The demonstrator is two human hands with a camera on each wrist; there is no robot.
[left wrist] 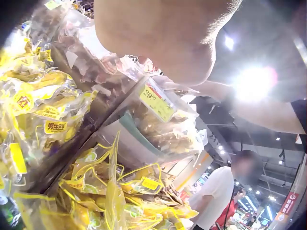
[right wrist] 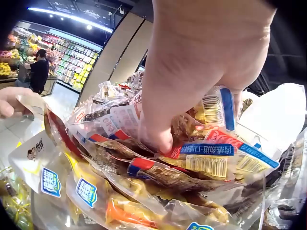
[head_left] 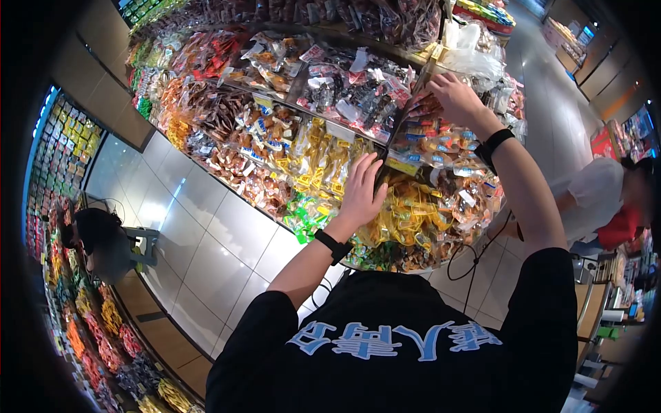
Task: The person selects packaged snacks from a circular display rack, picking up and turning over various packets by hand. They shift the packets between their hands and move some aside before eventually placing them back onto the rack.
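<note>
My left hand [head_left: 361,193] rests with fairly straight fingers at the dark divider [head_left: 385,160] between bins of snack packets. Yellow-printed snack packets [left wrist: 53,110] lie close around it in the left wrist view. Farther up and to the right, my right hand [head_left: 454,100] reaches down into a bin. Seen from the right wrist, its thumb and fingers [right wrist: 163,141] go round a clear snack packet [right wrist: 211,110] with brown contents and a blue-edged barcode label. Below the thumb stand several packets [right wrist: 206,160] with red and blue labels. The fingertips on the far side are hidden.
A yellow price tag [left wrist: 157,101] sits on a clear panel near my left hand. Clear plastic bags [head_left: 471,45] lie at the bin's back corner. A person in white [head_left: 599,196] stands on the right; another in dark clothes [head_left: 103,241] is at left shelves. Dark cables [head_left: 475,258] hang in front.
</note>
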